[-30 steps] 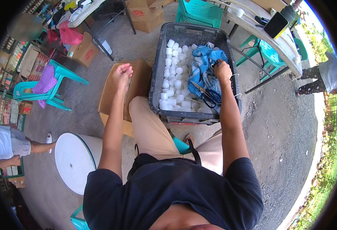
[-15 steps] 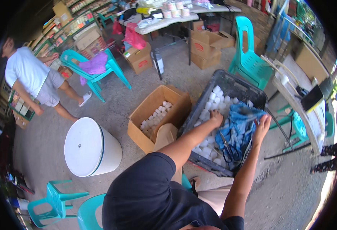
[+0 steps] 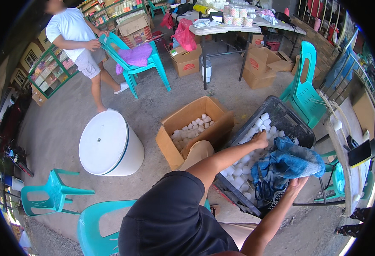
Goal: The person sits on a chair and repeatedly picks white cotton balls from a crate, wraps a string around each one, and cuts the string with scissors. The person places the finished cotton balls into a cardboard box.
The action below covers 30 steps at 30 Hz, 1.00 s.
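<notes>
Small white rolls (image 3: 242, 167) are heaped in the dark plastic crate (image 3: 296, 123), toward its left side. The left hand (image 3: 260, 139) is curled down among them; whether one is gripped cannot be told. The right hand (image 3: 297, 184) is spread against the near rim, beneath blue cloth (image 3: 292, 160). The rolls are judged light and squashable, best pinched around their sides.

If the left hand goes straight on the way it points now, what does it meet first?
The left hand reaches into the dark crate, pointing up and right across the white pieces. Straight on, it would probably meet those pieces first, then the crate's far wall, though depth is unclear.
</notes>
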Each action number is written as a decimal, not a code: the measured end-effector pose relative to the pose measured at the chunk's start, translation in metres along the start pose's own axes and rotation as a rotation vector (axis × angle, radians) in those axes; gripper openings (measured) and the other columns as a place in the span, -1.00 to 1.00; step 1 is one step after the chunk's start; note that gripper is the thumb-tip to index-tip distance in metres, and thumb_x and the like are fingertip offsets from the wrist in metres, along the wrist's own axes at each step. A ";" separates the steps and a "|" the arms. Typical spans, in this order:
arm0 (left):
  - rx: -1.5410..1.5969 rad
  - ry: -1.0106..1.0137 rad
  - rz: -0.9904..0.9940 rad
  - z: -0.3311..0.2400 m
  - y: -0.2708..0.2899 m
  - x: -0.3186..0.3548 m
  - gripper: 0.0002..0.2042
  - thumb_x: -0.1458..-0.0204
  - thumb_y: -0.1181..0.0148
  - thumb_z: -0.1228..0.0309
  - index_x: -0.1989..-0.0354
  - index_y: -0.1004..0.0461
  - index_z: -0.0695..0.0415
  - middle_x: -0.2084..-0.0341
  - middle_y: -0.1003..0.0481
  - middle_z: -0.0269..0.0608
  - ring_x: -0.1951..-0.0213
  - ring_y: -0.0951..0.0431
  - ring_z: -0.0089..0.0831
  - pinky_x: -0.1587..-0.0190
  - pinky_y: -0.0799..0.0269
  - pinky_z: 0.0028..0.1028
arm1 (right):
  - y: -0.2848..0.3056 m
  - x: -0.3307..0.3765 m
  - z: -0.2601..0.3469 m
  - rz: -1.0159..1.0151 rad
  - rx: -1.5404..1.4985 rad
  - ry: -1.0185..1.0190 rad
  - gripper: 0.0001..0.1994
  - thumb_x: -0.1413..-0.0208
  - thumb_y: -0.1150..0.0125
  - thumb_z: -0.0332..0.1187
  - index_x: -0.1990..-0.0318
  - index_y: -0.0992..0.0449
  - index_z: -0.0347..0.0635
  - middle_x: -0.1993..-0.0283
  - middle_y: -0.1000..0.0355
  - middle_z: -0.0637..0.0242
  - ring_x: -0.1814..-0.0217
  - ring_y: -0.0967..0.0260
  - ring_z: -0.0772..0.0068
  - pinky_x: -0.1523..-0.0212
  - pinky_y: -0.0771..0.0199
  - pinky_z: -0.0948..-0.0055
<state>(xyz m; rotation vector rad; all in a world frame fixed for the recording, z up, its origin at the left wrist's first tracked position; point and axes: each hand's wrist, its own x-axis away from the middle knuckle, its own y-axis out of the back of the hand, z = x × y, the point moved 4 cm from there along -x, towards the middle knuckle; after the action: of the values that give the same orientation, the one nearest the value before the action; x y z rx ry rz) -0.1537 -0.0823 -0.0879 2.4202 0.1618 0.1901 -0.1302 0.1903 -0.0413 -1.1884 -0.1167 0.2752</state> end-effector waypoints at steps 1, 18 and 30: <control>0.091 0.000 0.023 -0.006 0.013 -0.008 -0.53 0.04 -0.21 0.36 0.00 -0.31 0.41 0.14 -0.48 0.19 0.21 -0.57 -0.13 0.21 -0.51 -0.26 | 0.007 -0.005 -0.012 -0.067 0.080 -0.037 -0.55 -0.30 0.12 -0.26 -0.24 -0.20 -0.37 -0.25 -0.25 0.02 -0.25 -0.23 0.00 -0.31 -0.19 0.00; 0.439 -0.672 -0.326 -0.085 0.016 0.107 -0.55 0.20 -0.31 0.55 0.09 -0.30 0.23 0.27 -0.46 -0.01 0.18 -0.48 -0.14 0.11 -0.37 -0.28 | -0.033 0.008 -0.061 0.002 1.587 0.175 -0.61 -0.16 -0.09 -0.38 -0.11 -0.35 -0.36 -0.02 -0.41 0.20 -0.02 -0.33 0.39 -0.07 -0.31 0.39; 1.186 -0.210 0.348 -0.075 -0.010 0.079 -0.78 -0.16 -0.16 0.30 0.20 -0.46 0.22 0.31 -0.44 -0.45 0.21 -0.36 -0.67 0.11 -0.29 -0.57 | -0.028 0.012 -0.057 -0.125 1.042 0.017 -0.56 -0.24 -0.06 -0.27 -0.21 -0.27 -0.28 -0.14 -0.33 0.24 -0.10 -0.32 0.41 -0.12 -0.32 0.44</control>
<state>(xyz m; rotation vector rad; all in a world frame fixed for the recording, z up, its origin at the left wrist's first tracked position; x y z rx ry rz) -0.0907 -0.0140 -0.0309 3.6136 -0.3545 -0.0396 -0.1016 0.1330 -0.0369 -0.1475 -0.0198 0.1723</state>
